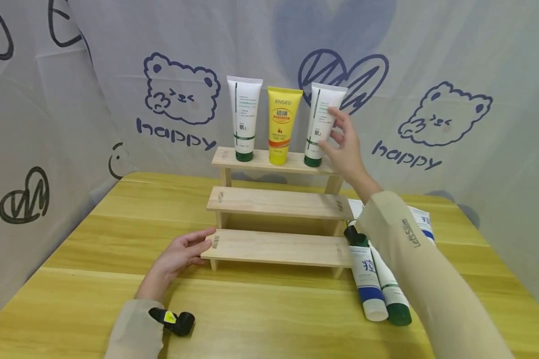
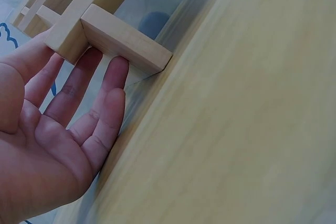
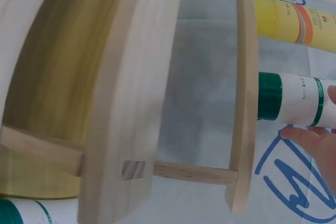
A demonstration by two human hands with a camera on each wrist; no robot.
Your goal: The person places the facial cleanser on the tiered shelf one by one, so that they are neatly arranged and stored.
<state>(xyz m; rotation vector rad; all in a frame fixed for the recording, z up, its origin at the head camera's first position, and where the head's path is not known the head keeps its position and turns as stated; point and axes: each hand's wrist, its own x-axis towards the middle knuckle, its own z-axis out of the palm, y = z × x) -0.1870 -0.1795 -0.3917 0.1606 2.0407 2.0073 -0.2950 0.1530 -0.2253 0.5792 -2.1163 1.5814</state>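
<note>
With right hand, pinching white green-capped tube on top shelf; with left hand, gripping stepped wooden rack. Apparently placing; next, release once stable.

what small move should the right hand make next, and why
Probably ease the right hand off the white tube it holds: the tube's dark green cap seems to rest on the pale wooden top shelf, alongside the yellow tube, which stands there unheld.
</note>
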